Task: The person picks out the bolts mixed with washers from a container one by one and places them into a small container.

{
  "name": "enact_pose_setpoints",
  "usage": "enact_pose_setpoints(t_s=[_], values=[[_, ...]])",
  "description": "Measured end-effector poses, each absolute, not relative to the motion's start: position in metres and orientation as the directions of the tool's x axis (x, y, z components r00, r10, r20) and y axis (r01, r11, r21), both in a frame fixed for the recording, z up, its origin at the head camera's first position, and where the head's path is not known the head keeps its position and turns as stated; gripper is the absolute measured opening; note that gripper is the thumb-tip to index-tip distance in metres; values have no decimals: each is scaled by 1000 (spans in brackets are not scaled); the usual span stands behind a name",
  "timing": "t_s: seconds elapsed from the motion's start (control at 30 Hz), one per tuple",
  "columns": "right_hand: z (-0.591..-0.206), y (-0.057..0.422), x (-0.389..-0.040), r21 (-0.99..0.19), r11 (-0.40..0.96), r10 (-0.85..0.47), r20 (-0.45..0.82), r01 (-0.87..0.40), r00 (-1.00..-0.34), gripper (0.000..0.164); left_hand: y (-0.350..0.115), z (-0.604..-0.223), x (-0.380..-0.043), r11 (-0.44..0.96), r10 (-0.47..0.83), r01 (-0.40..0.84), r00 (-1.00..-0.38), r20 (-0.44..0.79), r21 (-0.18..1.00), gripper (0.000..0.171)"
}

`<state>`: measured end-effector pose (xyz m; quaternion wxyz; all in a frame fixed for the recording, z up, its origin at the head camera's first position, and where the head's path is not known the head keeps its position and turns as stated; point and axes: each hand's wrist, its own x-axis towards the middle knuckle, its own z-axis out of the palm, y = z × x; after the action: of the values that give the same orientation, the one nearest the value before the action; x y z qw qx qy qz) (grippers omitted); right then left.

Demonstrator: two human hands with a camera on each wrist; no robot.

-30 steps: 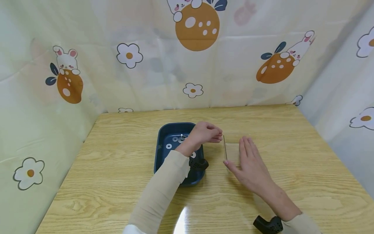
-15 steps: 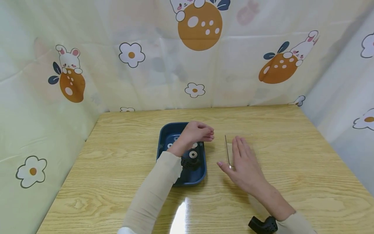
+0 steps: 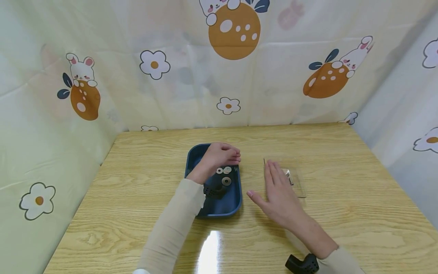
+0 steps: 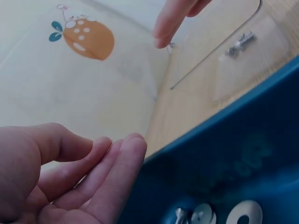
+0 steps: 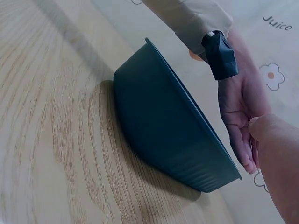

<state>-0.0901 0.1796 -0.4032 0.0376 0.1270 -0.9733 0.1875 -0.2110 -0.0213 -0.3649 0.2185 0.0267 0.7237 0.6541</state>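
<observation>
Two hands at work on a wood-grain table (image 3: 137, 190). The L hand (image 3: 218, 156) is above the far part of the blue tray (image 3: 220, 215), fingers loosely curled, thumb tip near the index; no obj. is seen in its grasp (cf. L-wrist view). Its height over the rim prob. keeps the fingers clear of the tray wall. In the tray lie flat washers (image 3: 226, 178) and, next to them, a bolt (image 4: 181, 216); the raised walls presumably stop such small pcs. from straying. Just R of the tray, w/ bare table btwn., lies a clear sheet or bag (image 4: 224, 77) (can't tell which) w/ small screws (image 4: 240, 45); whether these are in it or on it is unclear. Grouping them there likely keeps them together and in view. The R hand (image 3: 282, 198) is over the L part of this clear pc., fingers straight & close together, thumb spread toward the tray, gripping nothing; contact w/ the pc. can't be confirmed. Tray & clear pc. sit side by side, prob. so that each is in reach of one hand.
</observation>
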Motion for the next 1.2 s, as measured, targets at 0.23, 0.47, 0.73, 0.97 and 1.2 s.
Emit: enact_pose_setpoints(t_s=[0.23,0.47,0.73,0.97,1.2], values=[[-404,171,-89,-364,889,-254,109,-276,-961,98,-33,-367,-212,145,311,-257,-905,-291,955,27],[-406,161,-88,-375,883,-268,95,-284,-959,100,-44,-371,-214,159,269,-260,-917,-295,952,28],[-411,149,-85,-376,875,-299,78,-306,-951,102,-55,-379,-215,188,198,-264,-933,-299,946,30],[-414,139,-82,-390,865,-315,67,-315,-947,100,-54,-389,-217,214,149,-282,-937,-317,935,33],[-420,131,-81,-400,859,-314,79,-319,-946,97,-47,-396,-217,240,103,-304,-936,-336,922,33]])
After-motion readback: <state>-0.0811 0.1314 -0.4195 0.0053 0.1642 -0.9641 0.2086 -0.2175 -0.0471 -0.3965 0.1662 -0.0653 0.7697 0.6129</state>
